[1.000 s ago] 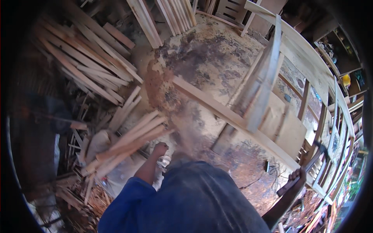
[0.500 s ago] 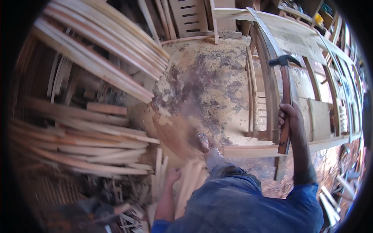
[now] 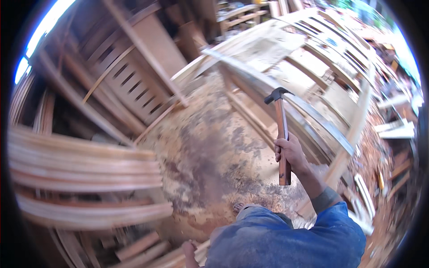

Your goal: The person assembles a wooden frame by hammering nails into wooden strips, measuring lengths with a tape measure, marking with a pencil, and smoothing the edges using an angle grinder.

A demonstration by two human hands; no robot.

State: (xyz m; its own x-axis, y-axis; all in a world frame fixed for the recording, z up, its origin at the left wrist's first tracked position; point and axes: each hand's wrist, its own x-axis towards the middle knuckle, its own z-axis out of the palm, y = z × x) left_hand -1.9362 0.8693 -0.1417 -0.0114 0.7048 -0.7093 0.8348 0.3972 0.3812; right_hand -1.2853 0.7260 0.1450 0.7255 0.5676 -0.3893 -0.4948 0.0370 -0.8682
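Around the wooden handle of a claw hammer (image 3: pixel 281 117) my right hand (image 3: pixel 291 152) is closed. The hammer's dark metal head points up and away from me, and its handle end sticks out below my fist. Behind the hammer, a long pale metal strip (image 3: pixel 313 114) lies across a wooden frame (image 3: pixel 346 165) with slats. Low in the picture, my left hand (image 3: pixel 190 246) hangs by my side with its fingers curled in and nothing seen in them. It is nearest to some boards (image 3: pixel 167 257) on the ground.
Stacked long planks (image 3: pixel 85 172) jut out at the left. A slotted wooden panel (image 3: pixel 138 85) leans among boards at the far left. Stained, dusty ground (image 3: pixel 201 156) lies ahead of me. Wood offcuts (image 3: pixel 364 196) and shavings are strewn at the right.
My view has swung to the right, so the frame and the outdoor area show more. The hammer stays in my right hand, now lower and closer to my body. My left hand sits lower.
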